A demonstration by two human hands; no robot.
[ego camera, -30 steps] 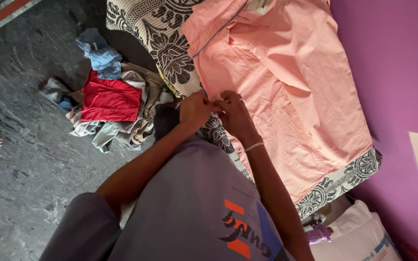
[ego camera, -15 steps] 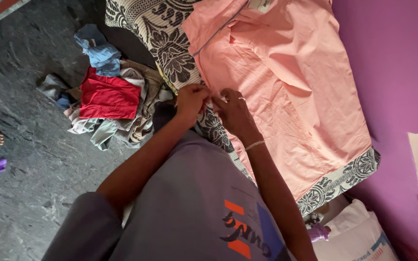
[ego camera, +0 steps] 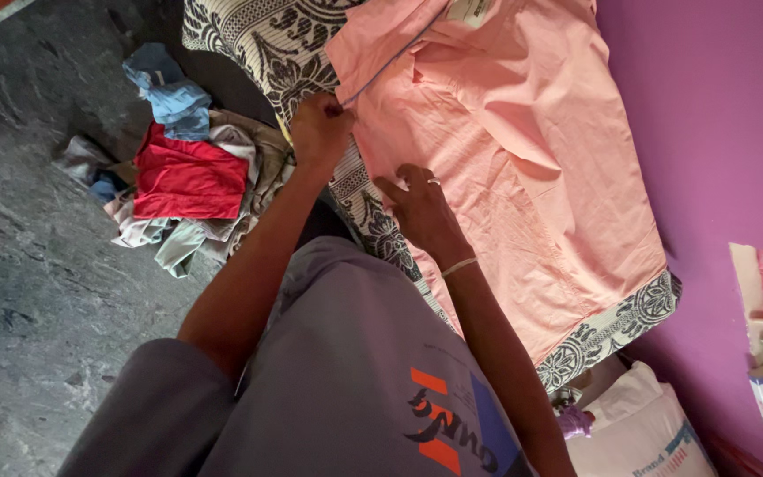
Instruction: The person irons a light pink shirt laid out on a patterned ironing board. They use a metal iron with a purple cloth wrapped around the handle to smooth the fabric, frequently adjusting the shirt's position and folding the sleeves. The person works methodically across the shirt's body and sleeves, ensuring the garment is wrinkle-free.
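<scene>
The left hand [ego camera: 318, 128] pinches the near edge of the peach shirt [ego camera: 505, 168], fingers closed on the fabric just below the collar end, where a thin blue line of trim runs along the hem. The right hand [ego camera: 419, 208] lies flat and open on the same edge a little lower down, fingers spread and pressing the cloth, gripping nothing; a pale band circles its wrist.

Starting at the left, the dark grey stone floor [ego camera: 37, 221] carries a heap of clothes [ego camera: 192, 190]: a light blue piece at the top, a red one in the middle, beige and grey ones under and around them. Just right of the heap begins the patterned bedsheet [ego camera: 267, 44], cream with dark floral print, and the left hand sits right over its border. The peach shirt is spread open and flat across this sheet, front up, reaching from the top of the view down to the printed border at the lower right. Beyond it stands the purple wall [ego camera: 717, 115]. A white sack [ego camera: 642, 424] lies low at the right, below the bed's corner.
</scene>
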